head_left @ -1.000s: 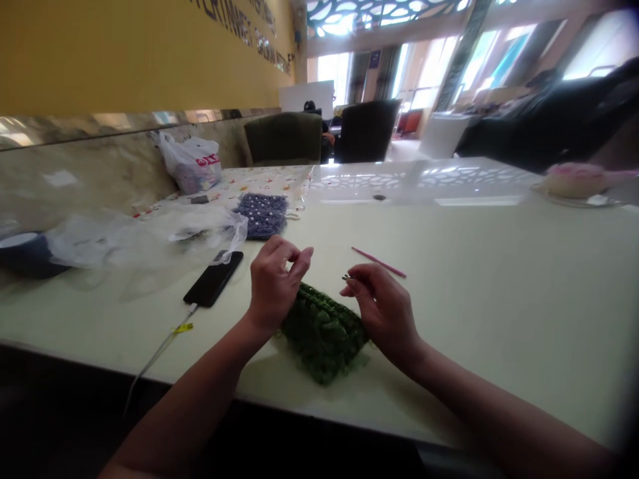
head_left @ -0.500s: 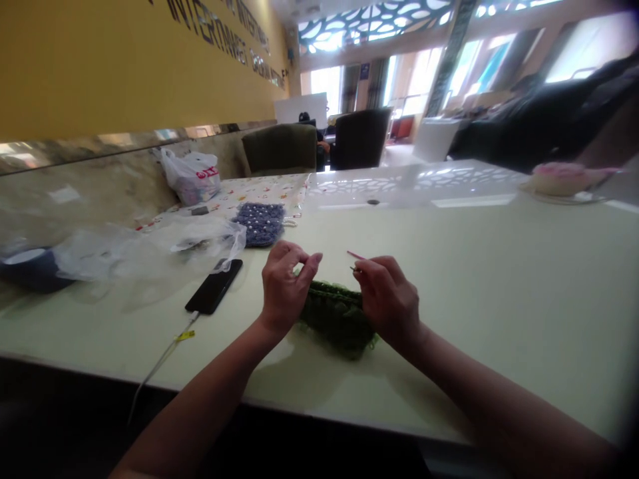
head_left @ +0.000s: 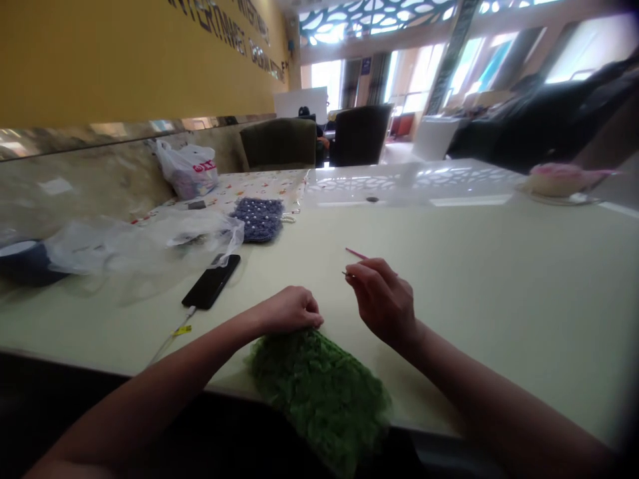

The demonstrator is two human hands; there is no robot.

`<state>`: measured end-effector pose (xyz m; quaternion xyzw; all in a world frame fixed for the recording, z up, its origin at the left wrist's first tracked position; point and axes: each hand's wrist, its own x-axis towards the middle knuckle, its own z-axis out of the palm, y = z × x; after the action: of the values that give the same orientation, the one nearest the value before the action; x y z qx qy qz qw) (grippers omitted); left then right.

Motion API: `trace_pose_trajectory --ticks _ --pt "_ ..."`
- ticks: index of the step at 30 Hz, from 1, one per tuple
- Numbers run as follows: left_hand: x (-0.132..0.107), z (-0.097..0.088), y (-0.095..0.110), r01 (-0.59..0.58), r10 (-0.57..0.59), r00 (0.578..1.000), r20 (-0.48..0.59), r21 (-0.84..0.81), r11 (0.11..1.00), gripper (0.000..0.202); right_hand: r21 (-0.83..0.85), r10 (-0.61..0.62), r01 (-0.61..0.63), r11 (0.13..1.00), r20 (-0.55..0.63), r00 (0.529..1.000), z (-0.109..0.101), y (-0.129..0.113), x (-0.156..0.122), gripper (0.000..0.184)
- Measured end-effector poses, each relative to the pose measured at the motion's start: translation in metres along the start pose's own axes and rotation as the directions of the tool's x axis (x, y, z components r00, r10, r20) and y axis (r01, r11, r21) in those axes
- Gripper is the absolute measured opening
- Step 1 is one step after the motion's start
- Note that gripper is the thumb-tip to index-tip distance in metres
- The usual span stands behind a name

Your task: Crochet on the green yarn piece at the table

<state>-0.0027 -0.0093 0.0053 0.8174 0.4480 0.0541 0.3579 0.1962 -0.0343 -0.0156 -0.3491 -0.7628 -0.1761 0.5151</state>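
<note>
My left hand (head_left: 292,310) is closed on the top edge of a fluffy green knitted piece (head_left: 324,392), which hangs down over the table's front edge and is blurred at its lower end. My right hand (head_left: 382,296) is to the right and a little above it, apart from the knitting. Its fingers are pinched round a crochet hook: a thin pink shaft (head_left: 355,253) shows beyond the knuckles. A small dark metallic tip (head_left: 345,273) pokes out at the fingertips; whether it belongs to the pink shaft I cannot tell.
On the left lie a black phone (head_left: 212,282) with a white cable, a crumpled clear plastic bag (head_left: 134,246) and a dark bowl (head_left: 30,266). Farther back are a purple beaded knitted piece (head_left: 258,219) and a white carrier bag (head_left: 187,169). A pink-topped cup (head_left: 554,179) stands far right.
My left hand has come down and turned, bringing the green piece lower, nearer me and more face-on. My right hand has stayed near its place, now apart from the knitting.
</note>
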Motion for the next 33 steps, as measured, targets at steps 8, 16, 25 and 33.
trace_pose_trajectory --ticks 8,16,25,33 --pt "-0.002 -0.023 0.021 -0.186 0.299 0.62 -0.725 0.234 0.954 0.034 0.265 0.337 -0.344 0.901 0.076 0.939 0.006 -0.004 0.003 0.008" --pt "0.011 -0.003 0.026 -0.242 0.448 0.234 -0.863 0.395 0.886 0.03 0.228 0.403 -0.385 0.894 -0.035 0.914 0.005 0.011 0.005 0.007" --pt "0.009 -0.003 0.02 -0.285 0.317 0.621 -0.717 0.171 0.943 0.019 -0.002 0.077 -0.078 0.997 -0.133 0.988 0.007 0.021 0.003 0.015" --pt "0.005 -0.026 0.022 -0.232 0.216 0.924 -0.316 -0.016 0.972 0.015 0.027 0.105 -0.103 0.994 -0.117 0.988 0.002 0.022 0.007 0.009"
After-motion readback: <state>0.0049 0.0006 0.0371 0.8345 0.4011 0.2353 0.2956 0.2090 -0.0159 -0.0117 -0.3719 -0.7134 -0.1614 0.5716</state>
